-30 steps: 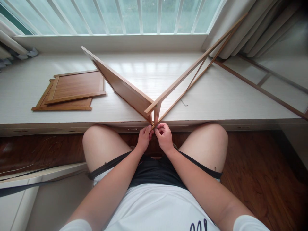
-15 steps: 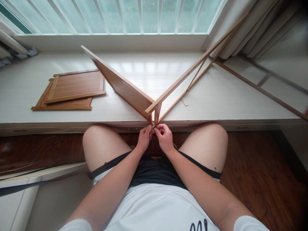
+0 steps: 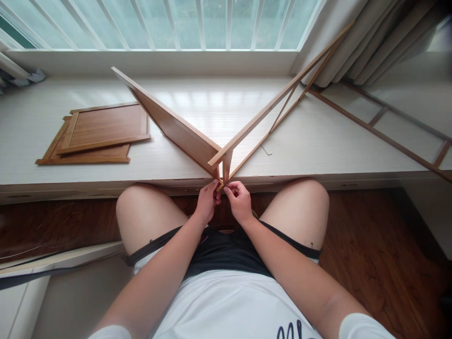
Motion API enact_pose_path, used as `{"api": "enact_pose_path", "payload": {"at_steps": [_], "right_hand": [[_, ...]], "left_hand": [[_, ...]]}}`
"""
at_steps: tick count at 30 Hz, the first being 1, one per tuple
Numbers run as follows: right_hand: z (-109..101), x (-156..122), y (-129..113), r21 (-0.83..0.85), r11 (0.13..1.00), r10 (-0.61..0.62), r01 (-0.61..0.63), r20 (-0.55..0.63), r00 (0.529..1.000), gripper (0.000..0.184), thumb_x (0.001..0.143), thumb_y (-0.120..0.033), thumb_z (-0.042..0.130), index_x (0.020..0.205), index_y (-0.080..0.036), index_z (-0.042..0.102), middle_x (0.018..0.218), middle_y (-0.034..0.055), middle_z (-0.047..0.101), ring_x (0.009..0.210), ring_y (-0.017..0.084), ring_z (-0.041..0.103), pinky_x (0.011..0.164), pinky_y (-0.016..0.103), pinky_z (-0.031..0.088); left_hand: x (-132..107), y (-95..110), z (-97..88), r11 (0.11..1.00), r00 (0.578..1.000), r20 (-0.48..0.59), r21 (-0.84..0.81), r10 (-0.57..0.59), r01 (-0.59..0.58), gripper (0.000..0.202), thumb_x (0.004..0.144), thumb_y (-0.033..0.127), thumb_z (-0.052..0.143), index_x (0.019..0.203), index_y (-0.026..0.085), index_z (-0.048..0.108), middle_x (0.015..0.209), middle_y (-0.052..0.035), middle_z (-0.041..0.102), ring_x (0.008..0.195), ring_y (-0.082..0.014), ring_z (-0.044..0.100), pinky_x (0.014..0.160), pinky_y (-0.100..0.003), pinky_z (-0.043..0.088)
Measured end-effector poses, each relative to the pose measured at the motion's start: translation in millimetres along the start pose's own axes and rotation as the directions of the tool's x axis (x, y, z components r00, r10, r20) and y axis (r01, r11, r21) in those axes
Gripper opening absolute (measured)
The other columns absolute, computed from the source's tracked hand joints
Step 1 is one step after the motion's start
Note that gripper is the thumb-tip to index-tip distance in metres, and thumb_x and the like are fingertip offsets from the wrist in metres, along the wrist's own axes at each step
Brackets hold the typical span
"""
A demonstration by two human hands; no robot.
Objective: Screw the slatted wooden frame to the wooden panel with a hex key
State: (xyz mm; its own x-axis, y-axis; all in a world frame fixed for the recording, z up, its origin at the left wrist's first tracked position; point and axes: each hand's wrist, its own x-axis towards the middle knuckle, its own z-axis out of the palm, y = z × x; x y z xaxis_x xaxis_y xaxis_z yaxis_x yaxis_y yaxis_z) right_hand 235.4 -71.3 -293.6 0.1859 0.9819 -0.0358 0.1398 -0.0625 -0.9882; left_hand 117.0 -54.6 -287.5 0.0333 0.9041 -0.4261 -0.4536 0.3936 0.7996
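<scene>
A slim wooden frame (image 3: pixel 259 116) with crossbars stands on edge, slanting away to the right. Its near end meets a wooden panel (image 3: pixel 173 123) that slants away to the left, so the two form a V. At the near corner, my left hand (image 3: pixel 206 201) is closed, its thumb against the panel's lower corner and its other fingers curled beneath. My right hand (image 3: pixel 240 200) pinches the near tip of the frame's lower rail. Any small part between the fingertips is too small to make out. An L-shaped hex key (image 3: pixel 267 150) lies beside the frame.
Two more wooden panels (image 3: pixel 104 127) lie overlapped at the left of the white ledge (image 3: pixel 303 150). Another wooden frame (image 3: pixel 374 129) lies at the right. Behind are a barred window (image 3: pixel 212 23) and grey curtains (image 3: pixel 339 52).
My left hand has shifted slightly left, away from my right hand, its thumb now up at the panel's corner. The whole view has moved a little; my right hand keeps its pinch.
</scene>
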Motion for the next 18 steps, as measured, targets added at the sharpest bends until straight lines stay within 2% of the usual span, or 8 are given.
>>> {"api": "enact_pose_path", "payload": {"at_steps": [3,8,18], "right_hand": [[-2.0,-1.5,-1.8,-0.059,0.997,-0.055,0.055,0.001,0.998,0.017,0.086,-0.039,0.063,0.09,-0.022,0.062,0.062,-0.0047,0.052,0.057,0.013,0.049,0.06,0.026,0.039],[-2.7,-3.0,-1.4,-0.113,0.989,-0.101,0.099,-0.017,0.995,0.012,0.087,-0.034,0.061,0.091,-0.023,0.06,0.062,-0.005,0.05,0.056,0.014,0.047,0.06,0.027,0.039],[-5.5,-3.8,0.9,-0.131,0.983,-0.132,0.127,-0.028,0.991,0.012,0.087,-0.034,0.06,0.092,-0.023,0.061,0.062,-0.0051,0.048,0.057,0.014,0.046,0.062,0.027,0.039]], "left_hand": [[-2.4,4.4,4.6,1.0,1.0,0.002,0.001,-0.009,0.009,0.038,0.075,0.05,0.074,0.079,0.015,0.06,0.057,0.0048,0.045,0.048,-0.006,0.04,0.041,-0.017,0.028],[-5.1,6.7,8.3,0.998,0.999,0.039,0.063,0.017,-0.019,0.037,0.072,0.047,0.078,0.085,0.015,0.063,0.064,0.0021,0.055,0.047,-0.0061,0.044,0.039,-0.018,0.029],[1.7,7.3,7.1,0.993,0.998,0.03,-0.099,-0.061,0.063,0.032,0.066,0.032,0.084,0.082,0.012,0.065,0.071,0.0005,0.059,0.059,-0.005,0.052,0.052,-0.015,0.042]]}}
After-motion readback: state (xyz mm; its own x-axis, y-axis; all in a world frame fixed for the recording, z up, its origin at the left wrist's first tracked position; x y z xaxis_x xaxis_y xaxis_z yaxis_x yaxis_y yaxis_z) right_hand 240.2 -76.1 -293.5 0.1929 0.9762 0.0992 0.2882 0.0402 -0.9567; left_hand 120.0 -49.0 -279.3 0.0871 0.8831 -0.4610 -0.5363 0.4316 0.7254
